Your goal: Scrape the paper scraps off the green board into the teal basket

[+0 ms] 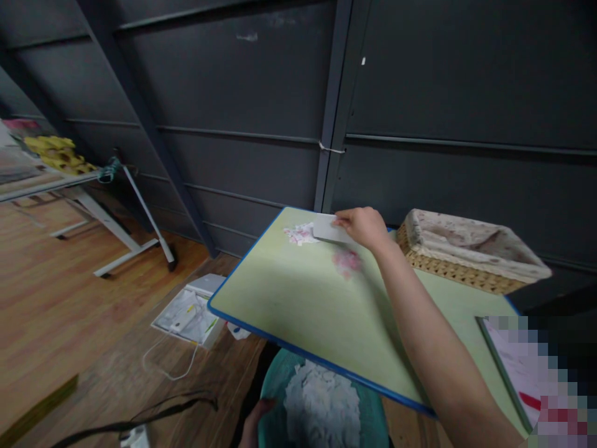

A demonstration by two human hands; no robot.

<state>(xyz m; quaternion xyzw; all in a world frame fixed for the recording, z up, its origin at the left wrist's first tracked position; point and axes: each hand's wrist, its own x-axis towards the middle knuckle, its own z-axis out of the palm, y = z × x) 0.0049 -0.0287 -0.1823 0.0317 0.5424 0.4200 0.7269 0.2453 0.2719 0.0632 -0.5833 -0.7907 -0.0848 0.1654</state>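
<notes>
My right hand (362, 225) reaches across the green table (298, 298) and pinches a white card (329, 229) at the far edge. The card's edge touches a small pile of pink-and-white paper scraps (301, 234). A blurred pink scrap cluster (346, 261) lies just nearer on the tabletop. My left hand (254, 423) is low at the bottom edge, gripping the rim of a teal basket (368, 410) full of white paper scraps (321, 404) below the table's near edge.
A lined wicker basket (466, 252) stands at the table's back right. A clipboard with paper (508, 361) lies at the right. On the wooden floor sit a white box with a cable (189, 311) and black cords (140, 417). A white-legged table (93, 205) stands left.
</notes>
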